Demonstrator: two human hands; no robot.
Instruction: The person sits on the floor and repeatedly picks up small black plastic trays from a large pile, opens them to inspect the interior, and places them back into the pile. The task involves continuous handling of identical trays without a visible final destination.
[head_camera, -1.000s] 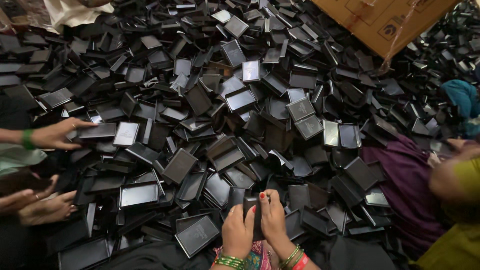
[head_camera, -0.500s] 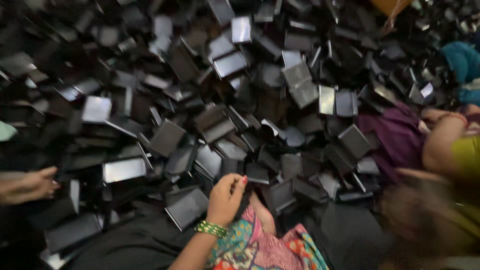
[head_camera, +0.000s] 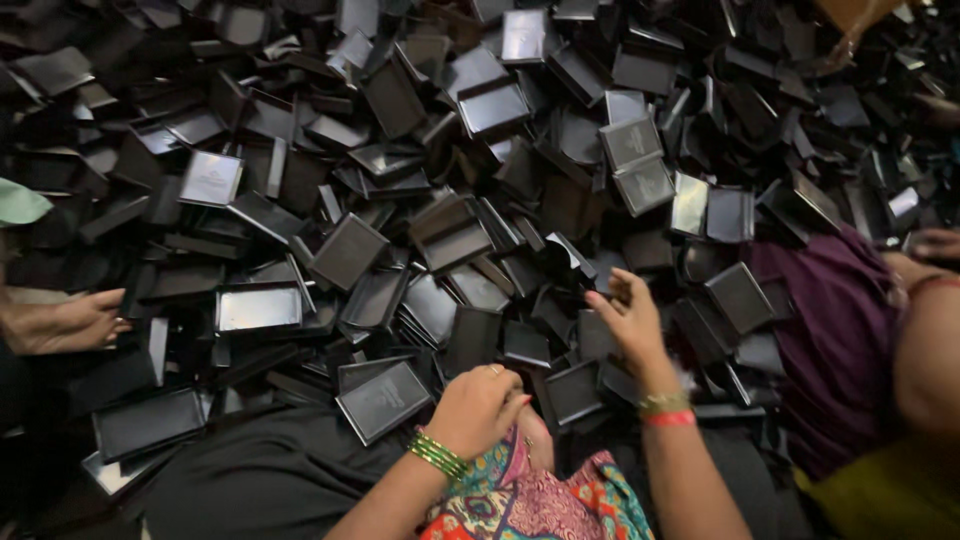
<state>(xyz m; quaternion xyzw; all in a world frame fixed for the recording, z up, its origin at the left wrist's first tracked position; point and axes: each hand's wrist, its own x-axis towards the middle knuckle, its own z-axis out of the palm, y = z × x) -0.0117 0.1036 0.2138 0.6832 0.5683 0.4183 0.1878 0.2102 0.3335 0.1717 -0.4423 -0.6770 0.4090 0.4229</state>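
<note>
Heaped black trays (head_camera: 258, 306), left hand (head_camera: 478, 408) curled, grip hidden, right hand (head_camera: 628, 318) blurred

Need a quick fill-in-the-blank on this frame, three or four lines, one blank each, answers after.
1. The left hand wears ____ bangles at the wrist.
2. The right hand reaches out over a heap of shallow ____ trays.
3. The red band sits on the ____ wrist.
4. Another person's hand shows at the ____ edge of the head view.

Missing words: green; black; right; left
</note>
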